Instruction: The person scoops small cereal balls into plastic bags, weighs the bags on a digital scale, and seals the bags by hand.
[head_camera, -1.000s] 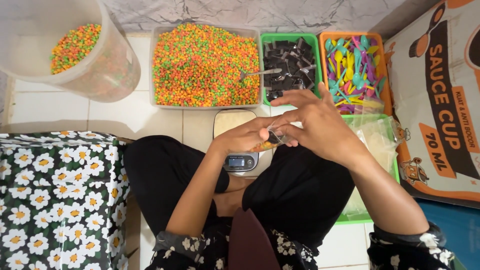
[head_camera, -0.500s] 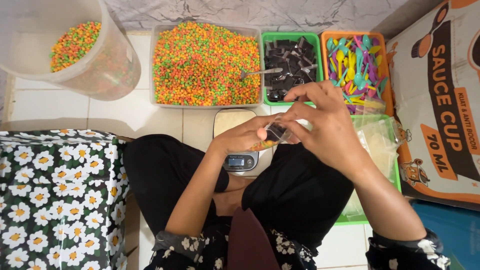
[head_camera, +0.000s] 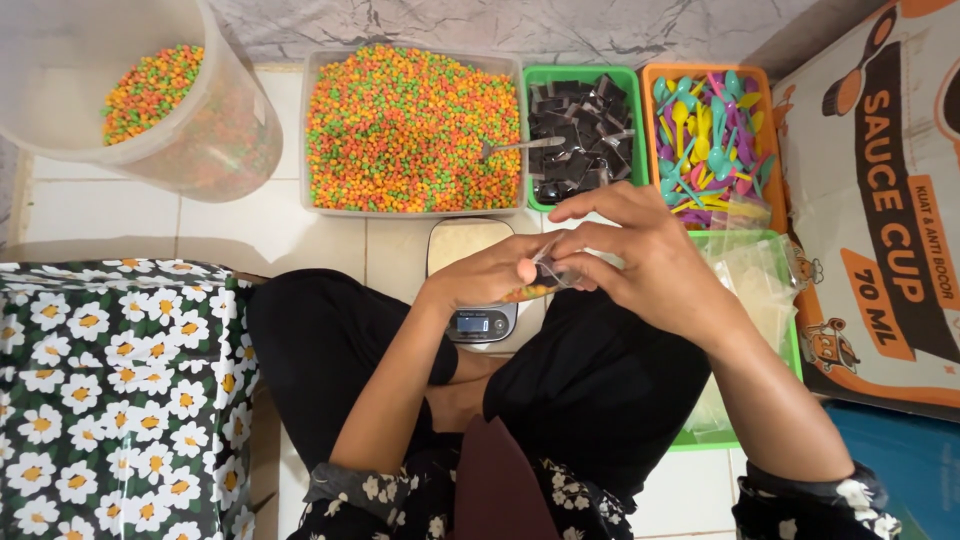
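At far left a floral cloth (head_camera: 110, 400) covers something by the knee, with a clear tub (head_camera: 130, 100) of coloured pellets above it. A tray (head_camera: 412, 130) heaped with the same pellets holds a spoon (head_camera: 515, 146); below it sits a scale (head_camera: 472, 275). Over the scale the left hand (head_camera: 490, 278) pinches one side of a small clear bag (head_camera: 545, 280) with pellets inside, and the right hand (head_camera: 640, 255) grips its top between fingertips, other fingers spread. The step looks like sealing the filled bag, which calls for a firm, even pinch along the mouth. Farther right stand green (head_camera: 585, 130) and orange (head_camera: 712, 135) bins and a box (head_camera: 880, 200).
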